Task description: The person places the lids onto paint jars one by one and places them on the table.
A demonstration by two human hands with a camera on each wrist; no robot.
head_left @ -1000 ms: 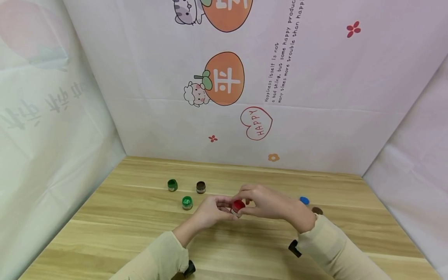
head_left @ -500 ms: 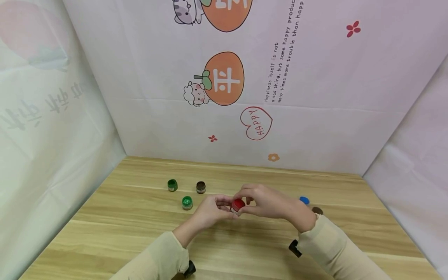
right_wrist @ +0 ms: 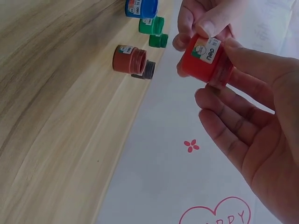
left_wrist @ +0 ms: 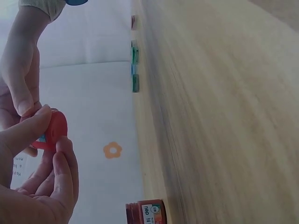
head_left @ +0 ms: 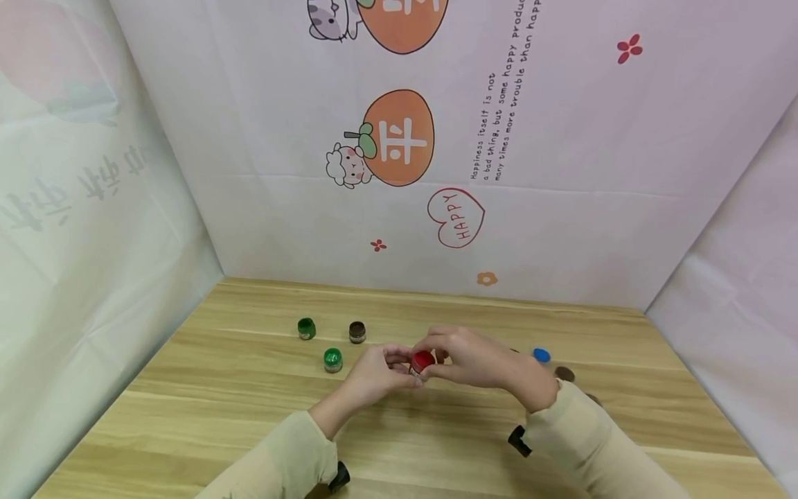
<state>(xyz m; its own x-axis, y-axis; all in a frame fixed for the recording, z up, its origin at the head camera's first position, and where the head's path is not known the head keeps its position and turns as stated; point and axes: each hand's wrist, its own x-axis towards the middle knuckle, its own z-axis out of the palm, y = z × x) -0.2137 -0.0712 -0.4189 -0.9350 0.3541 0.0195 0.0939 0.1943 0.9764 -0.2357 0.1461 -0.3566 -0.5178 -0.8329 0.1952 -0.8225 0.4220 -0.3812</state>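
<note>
Both hands meet above the table around a small red paint jar [head_left: 422, 360]. My left hand [head_left: 373, 378] grips the labelled body of the jar. Thumb and fingers of my right hand [head_left: 470, 357] pinch its lid end, from the right. In the right wrist view the jar [right_wrist: 201, 58] lies tilted, with its label showing and the right thumb near the rim. The left wrist view has the jar [left_wrist: 55, 128] between the left thumb and fingers. Fingers cover part of the lid, so how far it is screwed on cannot be told.
To the left stand an open dark green jar [head_left: 306, 328], a bright green jar [head_left: 333, 360] and a dark brown jar [head_left: 357, 332]. A blue lid [head_left: 541, 355] and a brown lid [head_left: 564, 374] lie by the right forearm. The right wrist view includes a blue jar [right_wrist: 141, 7].
Both hands stay on the red jar in nearly the same place. The right forearm has shifted slightly left, and another brown round thing shows beside its sleeve.
</note>
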